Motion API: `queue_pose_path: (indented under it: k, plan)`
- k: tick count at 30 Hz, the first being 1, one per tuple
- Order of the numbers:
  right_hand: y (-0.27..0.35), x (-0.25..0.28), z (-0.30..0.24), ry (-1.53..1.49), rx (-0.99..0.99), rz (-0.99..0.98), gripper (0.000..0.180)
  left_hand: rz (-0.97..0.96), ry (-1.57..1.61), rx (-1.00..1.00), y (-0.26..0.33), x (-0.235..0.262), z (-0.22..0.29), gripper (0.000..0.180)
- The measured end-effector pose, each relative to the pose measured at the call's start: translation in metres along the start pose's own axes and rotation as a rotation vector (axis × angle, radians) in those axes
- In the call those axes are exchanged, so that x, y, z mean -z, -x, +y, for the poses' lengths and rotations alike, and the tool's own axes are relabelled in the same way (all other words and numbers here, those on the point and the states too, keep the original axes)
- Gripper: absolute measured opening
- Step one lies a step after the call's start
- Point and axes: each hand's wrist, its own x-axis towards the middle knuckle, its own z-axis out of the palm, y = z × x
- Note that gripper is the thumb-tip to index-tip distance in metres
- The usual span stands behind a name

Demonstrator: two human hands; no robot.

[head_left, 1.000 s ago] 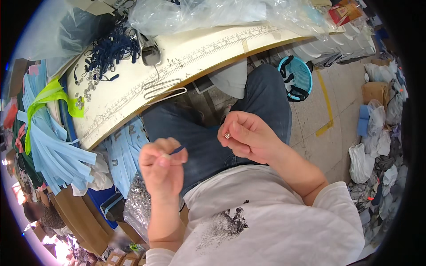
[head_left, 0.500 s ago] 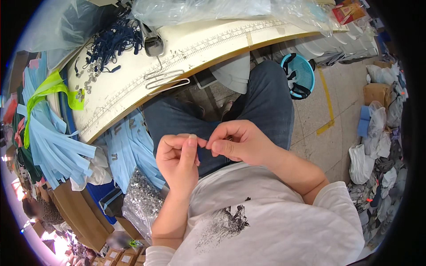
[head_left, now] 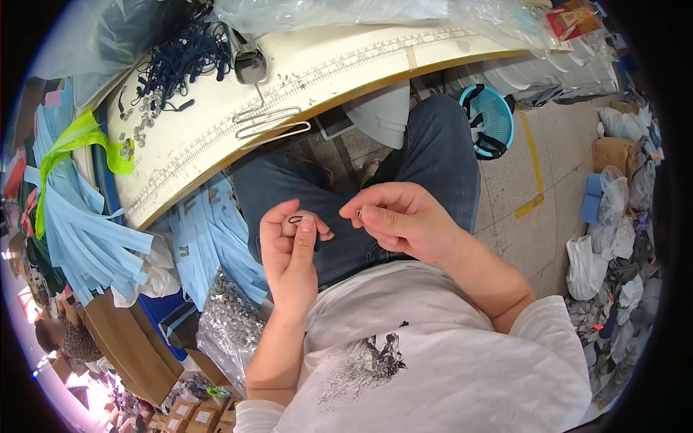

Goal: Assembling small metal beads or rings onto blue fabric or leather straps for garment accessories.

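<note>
Above my lap, my left hand (head_left: 290, 249) pinches a dark cord loop (head_left: 295, 219) between thumb and fingers; most of the cord is hidden by the hand. My right hand (head_left: 408, 222) is apart from it, thumb and forefinger closed on a tiny metal-looking piece (head_left: 359, 213) whose kind I cannot make out. On the white table ahead lies a heap of navy cords with loops (head_left: 189, 61). Small silvery metal pieces (head_left: 146, 115) are scattered beside that heap.
A metal scoop (head_left: 251, 66) and a bent wire rack (head_left: 271, 124) sit by the table edge (head_left: 346, 94). Light blue strips (head_left: 94, 224) hang at the left, near a clear bag of metal bits (head_left: 231, 325). A blue basket (head_left: 498, 119) stands on the floor, right.
My hands have drawn apart from nearly touching. The cord loop now shows in my left hand, and a tiny piece shows at my right fingertips.
</note>
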Motion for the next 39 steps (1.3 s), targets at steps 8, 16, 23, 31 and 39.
queue_pose_path:
  k: [8,16,23,31,39]
  plan:
    - [-0.002,0.005,0.008,-0.095,0.101,0.071,0.015,0.002,-0.109,0.077,0.004,-0.013,0.016,0.013]
    - [-0.001,-0.002,0.003,0.314,0.272,0.124,0.016,-0.203,-0.544,-0.101,0.008,-0.013,0.023,0.01]
    - [-0.003,-0.002,-0.001,0.453,0.397,0.007,0.016,-0.348,-0.712,-0.246,0.005,-0.018,0.032,0.006]
    - [-0.003,0.001,-0.01,0.597,0.369,-0.109,0.018,-0.493,-0.688,-0.037,0.0,-0.011,0.045,0.004]
    - [-0.005,0.0,-0.014,0.719,0.406,-0.097,0.015,-0.388,-0.409,0.255,0.005,-0.004,0.04,0.017]
